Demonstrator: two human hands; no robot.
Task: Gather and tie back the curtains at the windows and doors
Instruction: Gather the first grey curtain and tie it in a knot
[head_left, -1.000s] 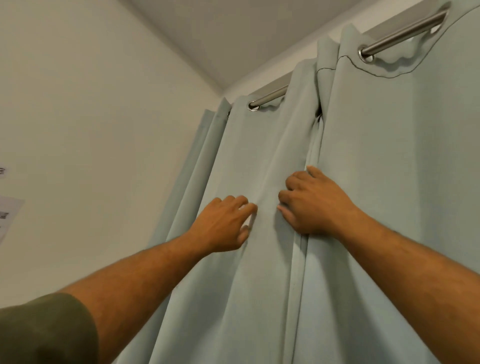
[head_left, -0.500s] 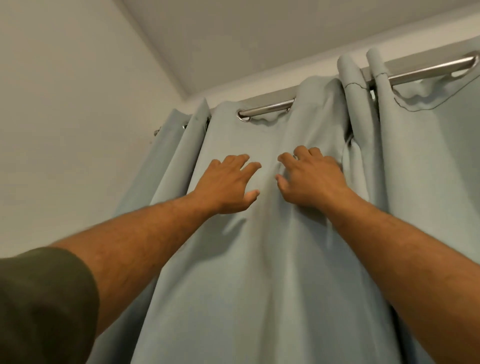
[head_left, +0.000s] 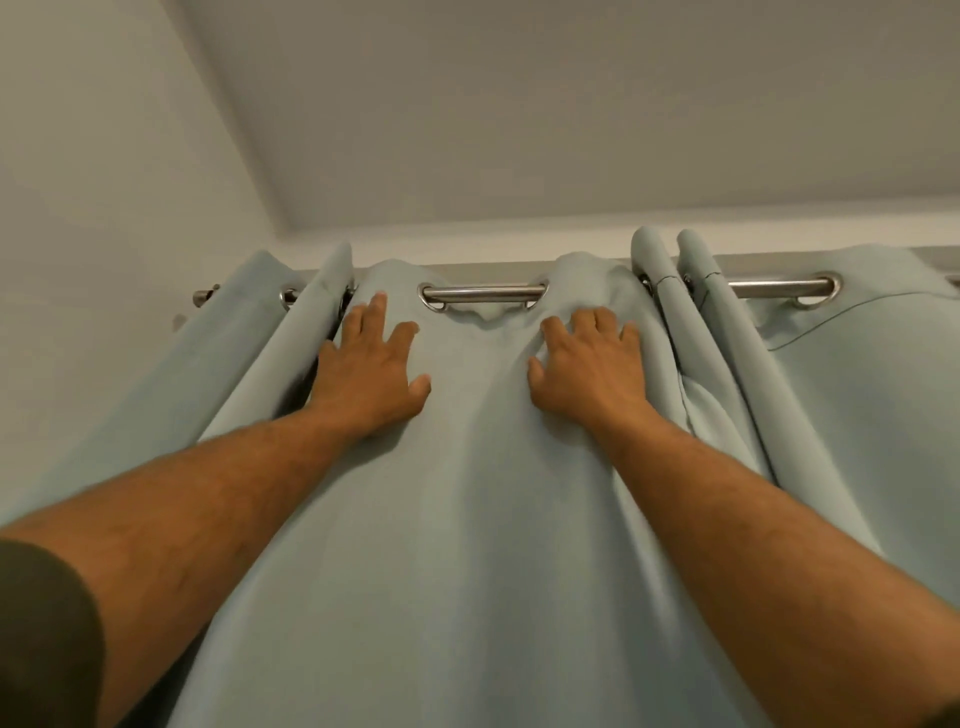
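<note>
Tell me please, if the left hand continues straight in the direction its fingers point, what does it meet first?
The left hand lies flat on the curtain, fingers pointing up. Going on, it would probably meet the curtain's top edge and the metal rod behind the fold, though depth there is unclear.

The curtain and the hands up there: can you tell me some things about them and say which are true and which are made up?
1. Both hands lie on the pale blue curtain. True: the left hand and the right hand press flat on it.
2. The curtain hangs from a wooden pole. False: the rod is shiny metal.
3. The hands are near the top of the curtain. True.
4. The right hand holds a tie-back rope. False: it holds nothing.
5. The rod passes through metal rings in the fabric. True: a ring shows at the right.
</note>
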